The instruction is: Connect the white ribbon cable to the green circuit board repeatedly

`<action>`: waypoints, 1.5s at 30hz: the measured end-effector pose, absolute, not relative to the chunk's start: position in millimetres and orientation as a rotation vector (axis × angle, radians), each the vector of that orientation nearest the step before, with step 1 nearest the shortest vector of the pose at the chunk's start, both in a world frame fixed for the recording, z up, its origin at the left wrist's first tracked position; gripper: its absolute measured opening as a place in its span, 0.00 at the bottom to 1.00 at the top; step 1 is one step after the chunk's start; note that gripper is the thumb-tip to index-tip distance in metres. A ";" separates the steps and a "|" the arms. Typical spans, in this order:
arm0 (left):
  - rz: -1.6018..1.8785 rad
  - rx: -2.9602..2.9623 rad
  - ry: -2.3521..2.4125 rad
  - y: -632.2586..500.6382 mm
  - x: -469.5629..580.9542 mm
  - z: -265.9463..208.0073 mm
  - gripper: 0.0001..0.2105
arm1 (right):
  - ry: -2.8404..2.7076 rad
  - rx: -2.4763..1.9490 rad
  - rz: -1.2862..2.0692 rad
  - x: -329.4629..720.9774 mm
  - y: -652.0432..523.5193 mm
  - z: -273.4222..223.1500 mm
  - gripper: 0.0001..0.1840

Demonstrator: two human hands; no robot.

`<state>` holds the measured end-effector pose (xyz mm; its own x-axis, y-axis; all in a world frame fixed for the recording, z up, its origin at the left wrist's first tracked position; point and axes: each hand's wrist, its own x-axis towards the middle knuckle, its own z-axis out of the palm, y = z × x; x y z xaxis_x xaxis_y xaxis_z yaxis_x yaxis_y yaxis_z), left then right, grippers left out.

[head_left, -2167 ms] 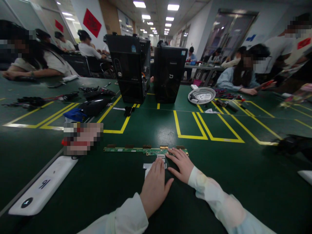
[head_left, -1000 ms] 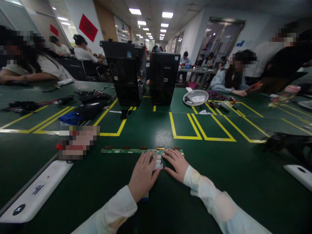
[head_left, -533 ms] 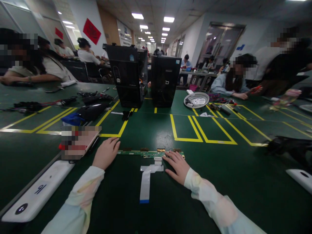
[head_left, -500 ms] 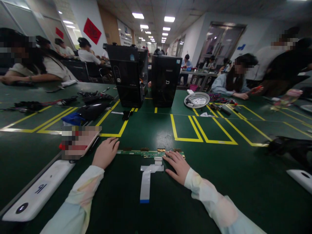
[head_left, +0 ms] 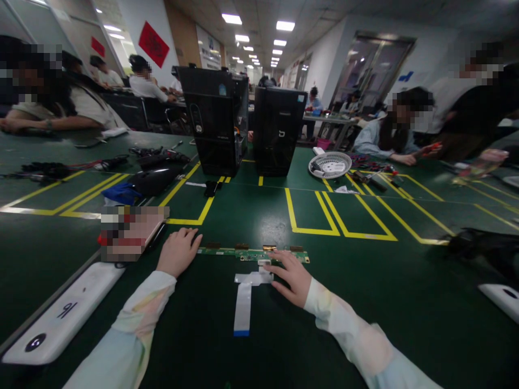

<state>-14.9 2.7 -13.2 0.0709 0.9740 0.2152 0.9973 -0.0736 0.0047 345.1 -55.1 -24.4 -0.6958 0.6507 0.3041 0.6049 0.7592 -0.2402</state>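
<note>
A long, narrow green circuit board lies across the dark green table in front of me. From its connector a white flat ribbon cable with a blue end runs towards me, bent at an angle. My left hand rests at the board's left end, fingers stretched out and partly covering that end. My right hand lies over the right part of the board with its fingers spread. Its fingertips are at the cable connector, and the thumb is near the cable's right edge.
Two black computer towers stand ahead. A white basket sits right of them. On my left lie a white device, a partly blurred pinkish item and black cables. Co-workers sit around.
My right hand has shifted slightly left, its fingers now reaching over the connector. My left hand stays at the board's left end. The view has shifted a little.
</note>
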 end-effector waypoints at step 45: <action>-0.314 -2.189 -2.079 4.4 -16.8 -21.5 0.29 | -1.753 -1.940 0.266 651.2 -192.3 -46.5 0.33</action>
